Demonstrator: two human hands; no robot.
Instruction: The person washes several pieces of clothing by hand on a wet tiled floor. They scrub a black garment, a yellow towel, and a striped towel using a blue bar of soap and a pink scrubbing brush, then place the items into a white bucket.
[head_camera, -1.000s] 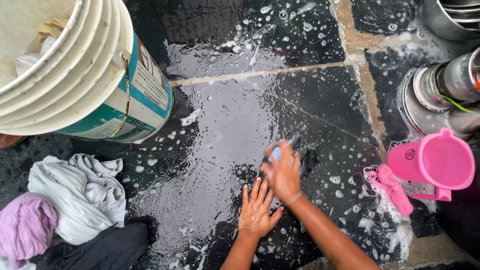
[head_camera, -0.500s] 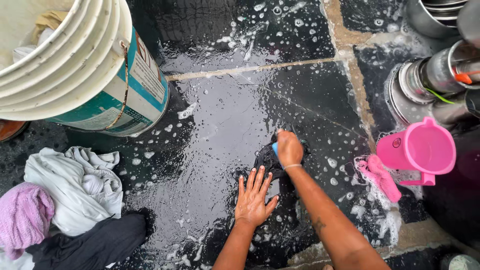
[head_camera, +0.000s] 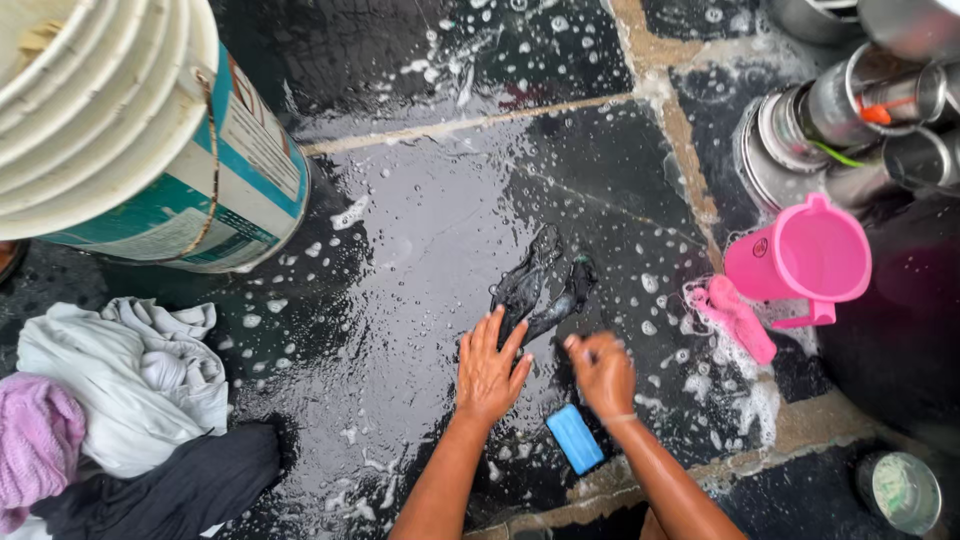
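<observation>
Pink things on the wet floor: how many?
3: a pink jug at right, a pink brush lying beside it, and a pink cloth at the left edge; others may be hidden.

White bucket and steel vessels cut off by edges

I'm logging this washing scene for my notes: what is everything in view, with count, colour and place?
dark cloth: one, black, wet, on the floor at centre
soap bar: one, blue, on the floor between the arms
bucket: one, white and teal, top left
clothes pile: white, pink and black pieces, bottom left
jug: one, pink, right
brush: one, pink, beside the jug
metal pots: several, silver, top right
floor: dark stone, wet, soapy
left hand: pressing the cloth's near end
right hand: closed, by the cloth
</observation>
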